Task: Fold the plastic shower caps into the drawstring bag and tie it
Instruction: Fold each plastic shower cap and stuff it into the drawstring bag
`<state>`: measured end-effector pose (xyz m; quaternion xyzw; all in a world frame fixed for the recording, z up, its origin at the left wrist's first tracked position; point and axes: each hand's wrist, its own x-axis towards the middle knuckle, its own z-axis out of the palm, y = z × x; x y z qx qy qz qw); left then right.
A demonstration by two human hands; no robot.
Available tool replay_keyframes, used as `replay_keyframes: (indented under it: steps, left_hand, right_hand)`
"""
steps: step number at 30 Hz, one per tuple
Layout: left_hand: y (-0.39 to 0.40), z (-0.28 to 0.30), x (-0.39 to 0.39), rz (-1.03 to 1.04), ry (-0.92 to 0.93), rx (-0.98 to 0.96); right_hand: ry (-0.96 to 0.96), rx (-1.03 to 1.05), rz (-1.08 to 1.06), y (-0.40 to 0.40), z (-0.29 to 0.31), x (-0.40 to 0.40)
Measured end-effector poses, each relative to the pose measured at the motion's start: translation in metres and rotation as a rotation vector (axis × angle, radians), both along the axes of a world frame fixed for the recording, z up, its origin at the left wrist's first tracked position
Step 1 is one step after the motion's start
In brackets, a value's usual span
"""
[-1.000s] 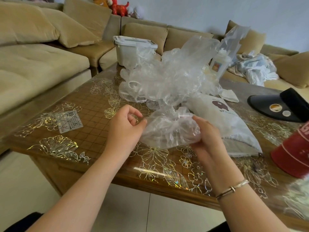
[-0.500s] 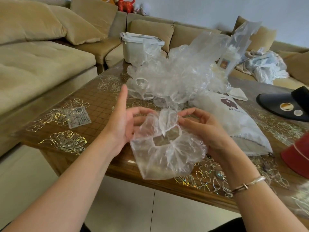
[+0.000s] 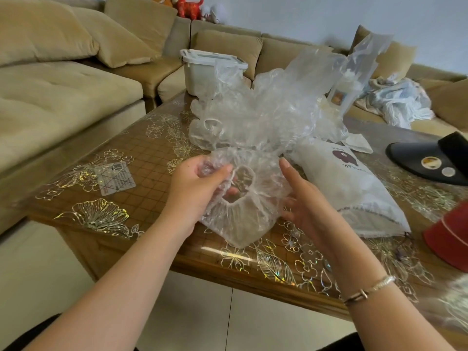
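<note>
I hold one clear plastic shower cap (image 3: 240, 224) just above the near edge of the table (image 3: 149, 160), its elastic opening facing me. My left hand (image 3: 195, 186) grips the cap's left rim between thumb and curled fingers. Against the cap's right side lies my right hand (image 3: 306, 201), thumb up and fingers straight, some reaching under the plastic. A heap of more clear caps (image 3: 266, 110) lies behind. The white drawstring bag (image 3: 349, 188) with a brown logo lies flat to the right, its gathered mouth toward me.
At the table's far edge is a white lidded box (image 3: 210, 69), and a clear packet (image 3: 354, 72) stands behind the heap. A black visor (image 3: 425, 160) and a red object (image 3: 450, 239) sit at the right. A small card (image 3: 115, 177) lies left. Sofas surround the table.
The cap went from a bunched wad to spread open with its elastic ring showing. My left hand closed on its rim, and my right hand's fingers straightened along its side.
</note>
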<state>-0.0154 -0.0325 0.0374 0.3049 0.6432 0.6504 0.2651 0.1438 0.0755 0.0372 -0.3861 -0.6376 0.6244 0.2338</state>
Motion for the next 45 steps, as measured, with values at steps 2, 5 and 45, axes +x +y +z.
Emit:
replay_keyframes:
  steps: [2, 5, 45]
  left_hand:
    - [0.001, -0.002, 0.001, 0.055, 0.051, 0.028]
    - [0.004, -0.004, 0.004, 0.065, 0.066, 0.046]
    - [-0.007, -0.028, -0.010, -0.461, 0.917, -0.539]
  right_hand:
    - [0.019, -0.023, -0.005, -0.003, 0.000, -0.002]
    - [0.047, 0.029, -0.144, -0.004, -0.010, -0.007]
    - [-0.750, 0.886, 0.435, 0.007, -0.022, 0.039]
